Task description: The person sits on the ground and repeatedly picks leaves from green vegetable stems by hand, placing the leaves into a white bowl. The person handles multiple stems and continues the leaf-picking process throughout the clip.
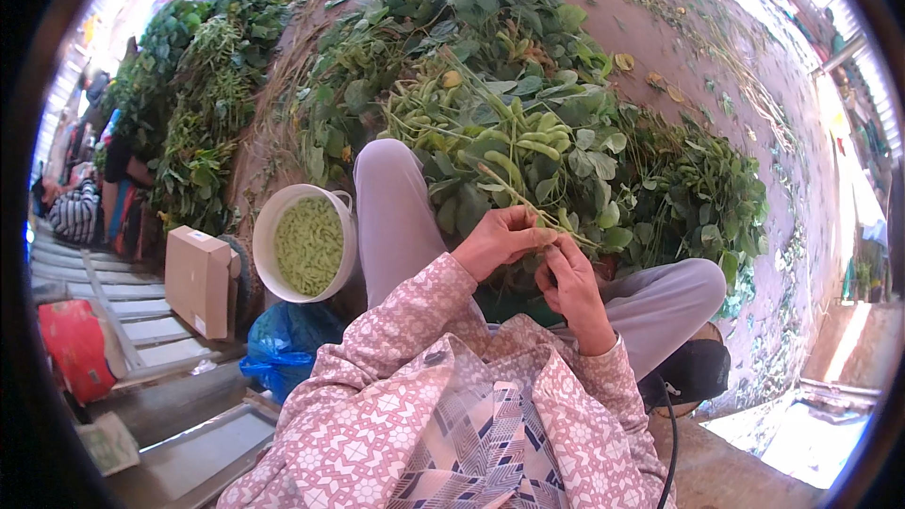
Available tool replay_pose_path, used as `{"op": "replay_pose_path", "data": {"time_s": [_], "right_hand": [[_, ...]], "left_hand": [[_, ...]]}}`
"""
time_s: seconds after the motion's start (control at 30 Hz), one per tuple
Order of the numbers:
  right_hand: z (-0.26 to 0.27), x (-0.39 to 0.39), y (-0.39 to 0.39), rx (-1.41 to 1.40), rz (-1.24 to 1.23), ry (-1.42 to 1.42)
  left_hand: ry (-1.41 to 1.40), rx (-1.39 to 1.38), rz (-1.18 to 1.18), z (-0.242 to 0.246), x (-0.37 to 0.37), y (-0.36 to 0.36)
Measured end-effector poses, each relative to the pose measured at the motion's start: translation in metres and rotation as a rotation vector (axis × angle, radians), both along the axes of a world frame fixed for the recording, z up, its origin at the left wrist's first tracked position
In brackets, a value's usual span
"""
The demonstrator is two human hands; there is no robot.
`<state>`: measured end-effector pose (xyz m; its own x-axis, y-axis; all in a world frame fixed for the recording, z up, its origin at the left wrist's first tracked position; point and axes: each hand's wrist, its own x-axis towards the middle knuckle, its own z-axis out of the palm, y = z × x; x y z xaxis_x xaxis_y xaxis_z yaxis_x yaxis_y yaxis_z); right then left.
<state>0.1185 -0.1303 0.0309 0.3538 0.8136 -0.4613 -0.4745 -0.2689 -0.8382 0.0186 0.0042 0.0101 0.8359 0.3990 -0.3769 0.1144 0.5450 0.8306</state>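
Observation:
My left hand (498, 244) pinches a thin green plant stem (520, 192), which looks like soybean, between thumb and fingers. Close beside it, my right hand (574, 286) has its fingertips closed at the stem's lower end, touching or nearly touching the left thumb. What exactly lies between the right fingertips is partly hidden. Beyond both hands spreads a heap of leafy soybean plants (466, 35). Plump green pods (541, 141) hang in a cluster on top of it, just past the stem. My bent knees flank the hands.
A white bucket (260, 244) of small green beans or pods stands left of my knee. Near it are a blue plastic bag (279, 364) and a cardboard box (198, 283). More plants (212, 85) are piled at left, with a person in striped clothing (74, 212) beyond. Leaves litter the floor (707, 49).

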Motion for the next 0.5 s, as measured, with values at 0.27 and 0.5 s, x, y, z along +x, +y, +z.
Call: {"op": "replay_pose_path", "data": {"time_s": [0.27,0.5], "right_hand": [[0.003,0.005,0.0,-0.016,0.017,-0.031],[0.009,0.031,0.003,0.001,0.121,-0.385]], "left_hand": [[0.035,0.126,-0.063,0.011,-0.009,0.003],[0.033,0.047,0.123,-0.003,-0.004,-0.005]]}}
